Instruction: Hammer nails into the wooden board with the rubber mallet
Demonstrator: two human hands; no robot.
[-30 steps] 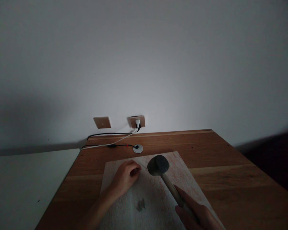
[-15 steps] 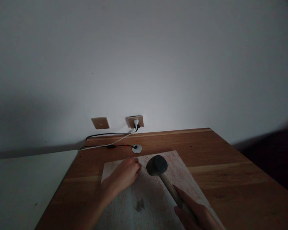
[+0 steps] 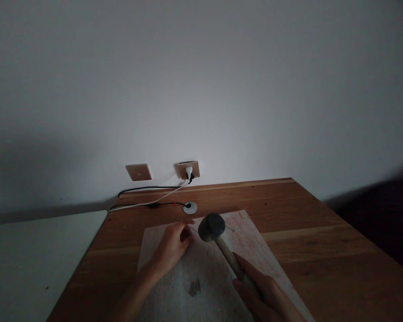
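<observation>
**Black mallet [image 3: 212, 227] over a pale board [image 3: 215, 273]**

Nearest me, my right hand [image 3: 260, 288] is wrapped around the mallet's wooden-looking handle [image 3: 229, 256]. I judge the head heavy and slightly yielding, rubber by its dull look, and the handle light and stiff; with the weight at the far end, I'd hold it low on the handle. The head shows over the board's far half; I cannot tell whether it touches. To its left, my left hand [image 3: 174, 243] is half curled, thumb and forefinger bent toward each other; I cannot tell whether they pinch anything. Something small, perhaps a nail [image 3: 235, 230], shows right of the head.

The board lies flat on a brown wooden worktop [image 3: 322, 241], which looks hard and steady. A pale panel [image 3: 43, 264] flanks it on the left. Beyond the board sit a round grommet [image 3: 190, 207] and some cables [image 3: 166, 196], then a plugged socket [image 3: 195, 168] on the dim grey wall [image 3: 255, 89].
</observation>
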